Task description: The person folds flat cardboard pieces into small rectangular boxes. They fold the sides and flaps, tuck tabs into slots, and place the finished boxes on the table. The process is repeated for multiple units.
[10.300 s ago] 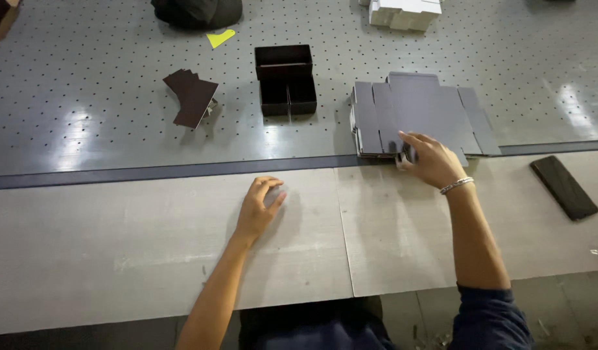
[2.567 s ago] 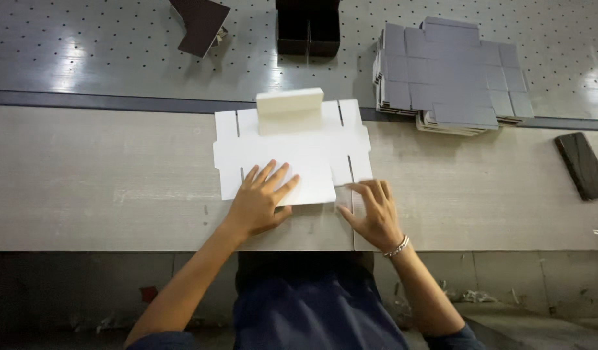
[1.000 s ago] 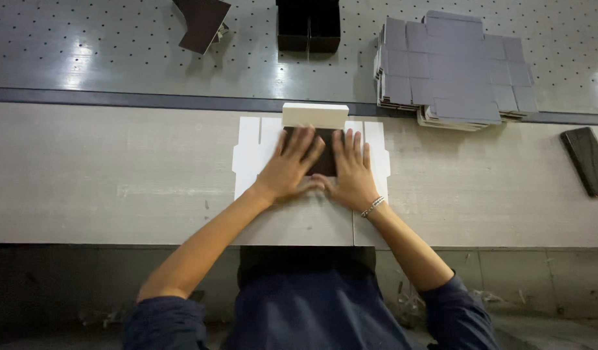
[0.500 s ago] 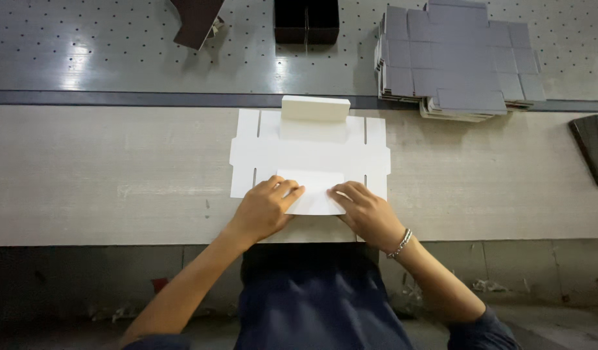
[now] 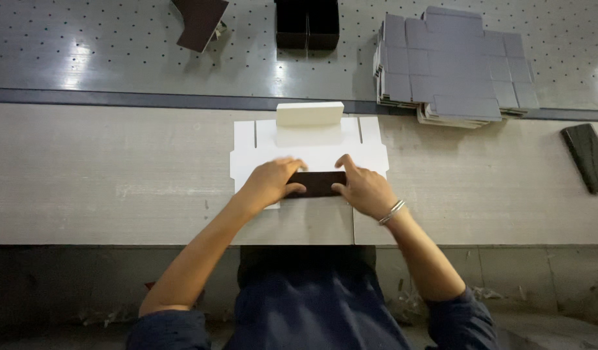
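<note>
Head view, the only one: you're bent over a pale wood bench (image 5: 117,194), both hands on a flat white cardboard blank (image 5: 312,146) lying mid-bench, just in front of you. Far flap of the blank (image 5: 310,113) is already folded up into a low white wall at its back edge. Near flap (image 5: 316,183) is turned up/over so its dark underside shows as a narrow brown-black strip between your hands.

Your left hand (image 5: 269,183): fingers curled, pinching the left end of that dark strip, thumb tucked under its edge. Your right hand (image 5: 362,188): fingers bent, thumb & forefinger gripping the right end of the strip; a metal bangle (image 5: 391,212) sits on that wrist. So both hands are closed on the same flap, one at each end, palms down on the blank.

Behind the bench runs a grey dotted table (image 5: 117,45). On it, right of centre, a stack of grey flat blanks (image 5: 454,68), well apart from your hands. Top centre, a finished black box (image 5: 307,23), open side up w/ a divider. Top left, a dark brown card piece (image 5: 200,23), partly cut off by the frame. Far right on the bench, a black flat slab (image 5: 587,159), lying at an angle, near the edge.
</note>
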